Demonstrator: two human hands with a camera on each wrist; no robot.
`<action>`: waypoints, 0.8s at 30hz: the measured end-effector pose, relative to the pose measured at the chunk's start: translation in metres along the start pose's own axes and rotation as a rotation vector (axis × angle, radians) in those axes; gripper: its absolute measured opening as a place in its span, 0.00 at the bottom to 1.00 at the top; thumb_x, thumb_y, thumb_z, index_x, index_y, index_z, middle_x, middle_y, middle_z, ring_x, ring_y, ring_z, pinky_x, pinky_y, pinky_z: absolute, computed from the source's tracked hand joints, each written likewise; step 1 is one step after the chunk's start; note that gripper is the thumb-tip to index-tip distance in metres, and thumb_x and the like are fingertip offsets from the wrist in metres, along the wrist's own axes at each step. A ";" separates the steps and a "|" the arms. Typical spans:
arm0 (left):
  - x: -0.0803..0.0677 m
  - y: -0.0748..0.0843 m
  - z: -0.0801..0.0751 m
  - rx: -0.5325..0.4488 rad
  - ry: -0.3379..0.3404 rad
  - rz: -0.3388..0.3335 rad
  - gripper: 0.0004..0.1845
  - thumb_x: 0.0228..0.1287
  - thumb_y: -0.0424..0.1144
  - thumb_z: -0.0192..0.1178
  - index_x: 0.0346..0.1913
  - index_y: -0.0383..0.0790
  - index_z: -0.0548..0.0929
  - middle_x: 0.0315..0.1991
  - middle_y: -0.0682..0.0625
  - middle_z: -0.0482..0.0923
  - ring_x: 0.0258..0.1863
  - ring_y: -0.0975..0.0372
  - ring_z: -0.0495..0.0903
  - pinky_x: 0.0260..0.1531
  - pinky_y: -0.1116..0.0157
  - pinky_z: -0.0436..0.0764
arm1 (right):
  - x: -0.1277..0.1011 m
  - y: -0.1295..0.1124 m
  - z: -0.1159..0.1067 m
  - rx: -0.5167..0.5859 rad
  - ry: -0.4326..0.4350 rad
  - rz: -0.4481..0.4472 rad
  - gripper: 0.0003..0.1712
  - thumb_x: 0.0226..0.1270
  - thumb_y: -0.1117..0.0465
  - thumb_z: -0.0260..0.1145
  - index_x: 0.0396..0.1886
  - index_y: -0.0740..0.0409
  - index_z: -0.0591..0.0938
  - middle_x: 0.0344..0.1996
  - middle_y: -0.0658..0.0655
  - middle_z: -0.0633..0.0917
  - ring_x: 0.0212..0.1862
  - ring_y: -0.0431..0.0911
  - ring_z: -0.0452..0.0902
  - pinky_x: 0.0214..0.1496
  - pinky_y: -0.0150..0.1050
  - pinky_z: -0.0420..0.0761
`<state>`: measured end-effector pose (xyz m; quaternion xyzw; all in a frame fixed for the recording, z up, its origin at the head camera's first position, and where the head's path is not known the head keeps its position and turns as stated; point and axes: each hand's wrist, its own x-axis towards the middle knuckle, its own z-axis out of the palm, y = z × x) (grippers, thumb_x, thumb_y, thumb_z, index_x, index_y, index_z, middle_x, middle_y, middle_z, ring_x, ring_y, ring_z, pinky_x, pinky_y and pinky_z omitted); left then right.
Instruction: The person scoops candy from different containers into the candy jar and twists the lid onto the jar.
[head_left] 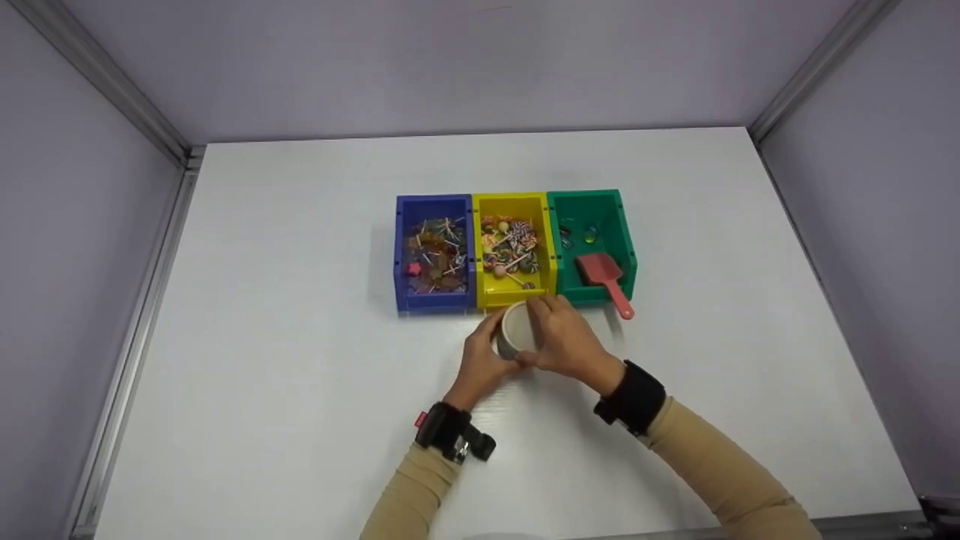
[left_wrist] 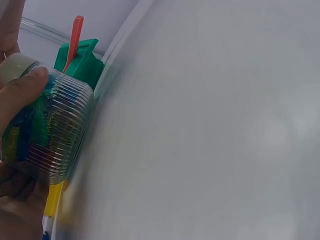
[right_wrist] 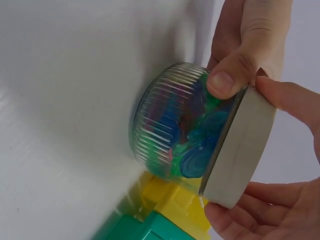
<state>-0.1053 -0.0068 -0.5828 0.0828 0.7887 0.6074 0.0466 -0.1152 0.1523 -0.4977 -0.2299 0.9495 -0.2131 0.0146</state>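
Note:
A ribbed clear jar (right_wrist: 167, 120) with a pale lid (right_wrist: 242, 147) stands on the table in front of the yellow bin, with blue and green pieces inside. My left hand (head_left: 482, 365) grips the jar's side, its thumb (left_wrist: 25, 90) near the rim. From the right, my right hand (head_left: 570, 337) holds the lid (head_left: 519, 327) by its edge, thumb and fingers on opposite sides. The lid covers the jar's mouth. Part of the jar is hidden behind the hands in the head view.
Behind the jar, a blue bin (head_left: 435, 301) and a yellow bin (head_left: 513, 298) hold small lollipops and candies. The green bin (head_left: 626, 225) beside them has a few glassy pieces and a pink scoop (head_left: 602, 271), its handle over the front edge. Walls enclose the white table (head_left: 285, 360).

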 end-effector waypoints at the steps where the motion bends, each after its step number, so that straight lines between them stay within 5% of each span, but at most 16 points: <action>1: 0.001 0.000 0.000 -0.001 -0.002 -0.002 0.45 0.42 0.37 0.77 0.67 0.34 0.69 0.66 0.39 0.72 0.67 0.49 0.71 0.69 0.53 0.71 | 0.000 0.000 0.001 0.000 0.005 0.001 0.50 0.41 0.50 0.81 0.61 0.71 0.72 0.54 0.69 0.80 0.53 0.58 0.75 0.57 0.51 0.82; 9: 0.004 0.001 -0.001 0.121 -0.031 0.007 0.48 0.44 0.42 0.76 0.70 0.36 0.64 0.69 0.40 0.67 0.70 0.49 0.65 0.73 0.52 0.66 | 0.000 0.006 0.010 -0.008 0.037 -0.004 0.51 0.41 0.48 0.81 0.63 0.70 0.70 0.56 0.68 0.79 0.53 0.57 0.73 0.59 0.50 0.80; 16: -0.001 0.017 -0.024 0.399 -0.042 0.147 0.52 0.49 0.52 0.73 0.73 0.35 0.59 0.71 0.38 0.62 0.72 0.48 0.62 0.72 0.53 0.68 | 0.000 0.012 0.007 0.016 0.119 -0.027 0.54 0.50 0.37 0.73 0.68 0.66 0.67 0.64 0.68 0.73 0.64 0.60 0.71 0.67 0.57 0.74; 21: 0.009 0.039 -0.051 0.589 0.052 0.301 0.37 0.61 0.53 0.64 0.70 0.41 0.67 0.68 0.44 0.69 0.70 0.53 0.67 0.72 0.56 0.69 | 0.007 0.017 -0.016 -0.007 0.193 0.079 0.45 0.60 0.39 0.66 0.69 0.62 0.67 0.69 0.67 0.69 0.70 0.60 0.64 0.72 0.60 0.68; 24: 0.021 0.054 -0.066 0.722 0.125 0.326 0.32 0.66 0.53 0.59 0.69 0.43 0.69 0.69 0.45 0.69 0.71 0.51 0.65 0.75 0.50 0.62 | 0.014 0.026 -0.030 -0.044 0.238 0.153 0.44 0.62 0.40 0.65 0.70 0.60 0.67 0.71 0.67 0.65 0.73 0.63 0.58 0.74 0.64 0.61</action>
